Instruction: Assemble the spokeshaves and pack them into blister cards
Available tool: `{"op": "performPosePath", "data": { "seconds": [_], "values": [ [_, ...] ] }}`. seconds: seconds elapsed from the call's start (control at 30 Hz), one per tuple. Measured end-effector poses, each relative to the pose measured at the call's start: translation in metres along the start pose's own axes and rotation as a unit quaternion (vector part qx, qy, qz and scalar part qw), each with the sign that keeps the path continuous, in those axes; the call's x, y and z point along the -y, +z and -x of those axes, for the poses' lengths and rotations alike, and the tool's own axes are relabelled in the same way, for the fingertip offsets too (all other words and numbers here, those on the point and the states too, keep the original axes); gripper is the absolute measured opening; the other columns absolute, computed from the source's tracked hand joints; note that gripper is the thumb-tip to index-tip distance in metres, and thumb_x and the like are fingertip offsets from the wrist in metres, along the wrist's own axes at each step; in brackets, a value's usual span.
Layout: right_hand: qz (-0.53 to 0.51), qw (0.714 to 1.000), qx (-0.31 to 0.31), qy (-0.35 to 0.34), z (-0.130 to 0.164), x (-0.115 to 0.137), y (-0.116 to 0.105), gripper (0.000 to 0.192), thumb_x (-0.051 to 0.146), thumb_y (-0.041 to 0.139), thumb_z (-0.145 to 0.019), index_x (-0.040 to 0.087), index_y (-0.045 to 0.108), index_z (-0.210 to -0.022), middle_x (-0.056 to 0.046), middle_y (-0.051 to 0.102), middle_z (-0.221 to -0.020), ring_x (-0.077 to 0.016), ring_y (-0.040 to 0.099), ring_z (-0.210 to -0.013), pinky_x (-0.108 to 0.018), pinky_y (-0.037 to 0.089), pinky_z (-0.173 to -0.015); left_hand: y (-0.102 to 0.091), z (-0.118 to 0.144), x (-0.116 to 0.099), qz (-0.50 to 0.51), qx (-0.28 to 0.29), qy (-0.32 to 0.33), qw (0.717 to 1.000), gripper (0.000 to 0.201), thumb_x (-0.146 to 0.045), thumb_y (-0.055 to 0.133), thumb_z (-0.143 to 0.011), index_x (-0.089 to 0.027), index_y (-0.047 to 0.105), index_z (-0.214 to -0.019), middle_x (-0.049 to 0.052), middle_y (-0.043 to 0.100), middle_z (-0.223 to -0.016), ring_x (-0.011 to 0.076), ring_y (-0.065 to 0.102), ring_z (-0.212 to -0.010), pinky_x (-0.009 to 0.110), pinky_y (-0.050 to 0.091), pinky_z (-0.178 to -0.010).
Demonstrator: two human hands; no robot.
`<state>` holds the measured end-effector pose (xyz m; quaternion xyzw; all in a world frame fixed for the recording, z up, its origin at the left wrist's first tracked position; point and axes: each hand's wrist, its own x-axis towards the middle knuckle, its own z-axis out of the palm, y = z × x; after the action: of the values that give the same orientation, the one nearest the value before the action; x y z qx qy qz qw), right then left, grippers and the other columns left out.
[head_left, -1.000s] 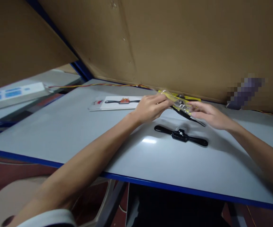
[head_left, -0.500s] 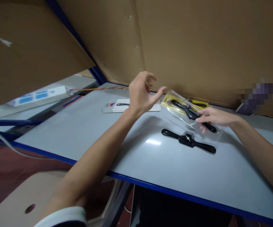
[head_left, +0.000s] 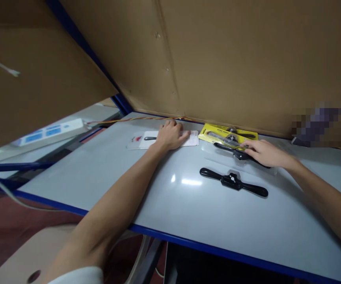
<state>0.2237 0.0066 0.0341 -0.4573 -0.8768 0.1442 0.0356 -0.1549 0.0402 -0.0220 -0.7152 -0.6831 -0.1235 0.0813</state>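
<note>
Black within clear plastic, the bagged spokeshave point(head_left: 240, 155) lies on the glossy grey table point(head_left: 164, 205), nine o'clock from the right hand point(head_left: 261, 153). In my head feed its long axis points between three and four. The right hand is nearer, its bent fingers over that end; I can't tell whether they grip. Between nine and ten, the left hand point(head_left: 169, 136) lies loose and unclosed over a white packaging card point(head_left: 192, 139).

A bare spokeshave point(head_left: 232, 181) sits nearly parallel, on the near side; a yellow card point(head_left: 208, 133) lies beyond. Brown board point(head_left: 232, 71) walls twelve o'clock, a power strip point(head_left: 50, 132) ten.
</note>
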Motion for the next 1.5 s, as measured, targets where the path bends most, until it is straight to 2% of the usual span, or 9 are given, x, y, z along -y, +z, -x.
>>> {"op": "performPosePath", "data": {
  "seconds": [0.23,0.37,0.5,0.6,0.7,0.83,1.1,1.37,1.5],
  "values": [
    [0.074,0.993,-0.077,0.057,0.004,0.014,0.019,0.032,0.038,0.042,-0.109,0.026,0.071,-0.113,-0.010,0.082,-0.105,-0.0289,0.074,-0.087,-0.035,0.043,-0.067,-0.005,-0.002,0.006,0.047,-0.007,0.029,0.998,0.043,-0.052,0.039,-0.101,-0.017,0.062,-0.111,0.020,0.068,-0.115,0.0355,0.063,-0.112,0.046,0.049,-0.099],
    [0.108,0.987,-0.107,0.046,0.003,0.005,0.022,0.032,0.037,0.041,-0.110,0.024,0.070,-0.115,-0.011,0.082,-0.103,-0.0282,0.073,-0.084,-0.035,0.040,-0.065,-0.011,-0.001,0.003,0.043,-0.044,0.026,0.998,0.041,-0.050,0.039,-0.101,-0.017,0.061,-0.112,0.022,0.067,-0.121,0.0364,0.063,-0.116,0.046,0.048,-0.100],
    [0.097,0.988,-0.120,0.024,0.001,-0.003,0.022,0.030,0.035,0.039,-0.111,0.023,0.067,-0.114,-0.011,0.080,-0.103,-0.0278,0.072,-0.085,-0.035,0.043,-0.069,-0.030,0.002,-0.007,0.074,-0.088,0.006,0.993,0.038,-0.052,0.043,-0.101,-0.020,0.060,-0.112,0.017,0.073,-0.106,0.0342,0.066,-0.103,0.044,0.047,-0.092],
    [0.065,0.991,-0.117,-0.021,0.000,-0.006,0.022,0.031,0.034,0.037,-0.111,0.023,0.066,-0.109,-0.010,0.078,-0.101,-0.0269,0.072,-0.087,-0.036,0.045,-0.073,-0.046,0.009,-0.023,0.096,-0.124,0.024,0.987,0.039,-0.053,0.043,-0.101,-0.020,0.062,-0.109,0.014,0.074,-0.100,0.0303,0.067,-0.092,0.040,0.046,-0.083],
    [0.038,0.991,-0.121,-0.053,0.000,-0.009,0.025,0.033,0.036,0.035,-0.111,0.023,0.065,-0.110,-0.010,0.077,-0.101,-0.0271,0.071,-0.088,-0.039,0.048,-0.076,-0.051,0.017,-0.044,0.088,-0.087,0.060,0.990,0.048,-0.063,0.046,-0.099,-0.020,0.066,-0.103,0.013,0.075,-0.095,0.0292,0.067,-0.086,0.038,0.044,-0.076],
    [0.031,0.986,-0.144,-0.072,0.001,-0.014,0.029,0.039,0.039,0.031,-0.112,0.023,0.066,-0.114,-0.011,0.077,-0.106,-0.0279,0.072,-0.092,-0.040,0.050,-0.079,-0.043,0.022,-0.060,0.051,-0.011,0.100,0.994,0.055,-0.069,0.046,-0.098,-0.019,0.070,-0.092,0.013,0.075,-0.091,0.0295,0.067,-0.084,0.038,0.044,-0.074],
    [0.047,0.983,-0.166,-0.054,0.002,-0.017,0.032,0.040,0.039,0.029,-0.112,0.023,0.065,-0.115,-0.013,0.078,-0.108,-0.0300,0.073,-0.096,-0.041,0.051,-0.081,-0.037,0.017,-0.054,0.044,-0.044,0.127,0.990,0.050,-0.063,0.050,-0.100,-0.019,0.074,-0.098,0.013,0.075,-0.093,0.0329,0.066,-0.098,0.044,0.044,-0.092],
    [0.069,0.986,-0.149,-0.027,0.004,-0.013,0.033,0.042,0.040,0.026,-0.111,0.021,0.063,-0.116,-0.015,0.078,-0.108,-0.0318,0.073,-0.092,-0.040,0.047,-0.075,-0.045,0.020,-0.061,0.064,0.033,0.168,0.983,0.049,-0.061,0.050,-0.102,-0.018,0.074,-0.098,0.011,0.074,-0.086,0.0292,0.066,-0.087,0.040,0.044,-0.086],
    [0.077,0.985,-0.153,-0.016,0.003,-0.009,0.033,0.041,0.039,0.027,-0.111,0.021,0.063,-0.115,-0.015,0.078,-0.105,-0.0302,0.073,-0.088,-0.039,0.044,-0.070,-0.049,0.019,-0.060,0.070,0.033,0.146,0.986,0.049,-0.062,0.053,-0.100,-0.019,0.075,-0.091,0.009,0.071,-0.077,0.0277,0.065,-0.080,0.039,0.043,-0.084]
  ]
}}
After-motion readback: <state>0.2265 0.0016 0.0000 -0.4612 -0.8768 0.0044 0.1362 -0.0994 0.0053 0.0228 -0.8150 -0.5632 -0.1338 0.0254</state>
